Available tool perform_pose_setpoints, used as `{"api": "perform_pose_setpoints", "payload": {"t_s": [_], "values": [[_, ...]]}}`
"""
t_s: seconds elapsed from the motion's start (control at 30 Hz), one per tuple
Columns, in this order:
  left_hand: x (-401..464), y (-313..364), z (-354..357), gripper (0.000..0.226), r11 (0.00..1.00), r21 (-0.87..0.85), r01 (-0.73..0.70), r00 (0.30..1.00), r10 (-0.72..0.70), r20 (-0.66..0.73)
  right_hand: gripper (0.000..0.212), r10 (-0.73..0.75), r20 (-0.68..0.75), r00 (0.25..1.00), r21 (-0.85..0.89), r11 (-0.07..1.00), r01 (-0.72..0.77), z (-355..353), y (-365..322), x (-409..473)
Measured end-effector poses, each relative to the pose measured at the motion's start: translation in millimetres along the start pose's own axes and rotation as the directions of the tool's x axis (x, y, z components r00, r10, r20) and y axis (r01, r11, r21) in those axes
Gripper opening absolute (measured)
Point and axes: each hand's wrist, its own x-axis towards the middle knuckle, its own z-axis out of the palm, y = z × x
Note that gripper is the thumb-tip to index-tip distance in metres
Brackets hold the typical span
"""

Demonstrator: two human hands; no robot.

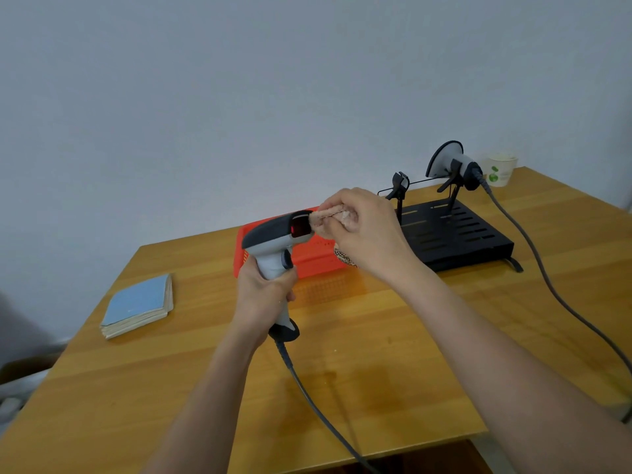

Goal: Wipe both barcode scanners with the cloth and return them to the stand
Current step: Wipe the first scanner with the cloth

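Observation:
My left hand (265,290) grips the handle of a grey and black barcode scanner (273,236), held above the table with its red window facing right. My right hand (362,227) pinches a bunched pinkish cloth (333,217) against that window. A second scanner (451,164) sits in the right cradle of the black stand (455,234) at the back right. The stand's left cradle (400,184) holds nothing.
An orange plastic basket (307,256) stands behind my hands. A blue-covered stack of booklets (140,304) lies at the left. A paper cup (501,169) is at the far right corner. Grey cables (547,278) run from both scanners over the wooden table (376,354).

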Motion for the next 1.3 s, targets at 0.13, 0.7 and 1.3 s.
{"api": "perform_pose_setpoints", "payload": {"t_s": [0.13,0.7,1.3], "values": [[-1.9,1.1,1.9,0.017,1.0,0.007,-0.023,1.0,0.023,-0.009,0.011,-0.038,0.035,0.999,-0.071,0.997,0.041,4.0,1.5,3.4],[-0.8,2.6,2.0,0.023,1.0,0.027,-0.007,0.999,0.008,-0.037,0.011,0.034,0.031,0.999,-0.011,0.999,-0.033,0.9,0.8,-0.4],[-1.7,5.1,3.8,0.025,1.0,0.007,-0.019,0.999,0.019,-0.043,0.015,-0.018,0.068,0.998,-0.005,1.0,0.019,2.7,-2.4,-2.8]]}}
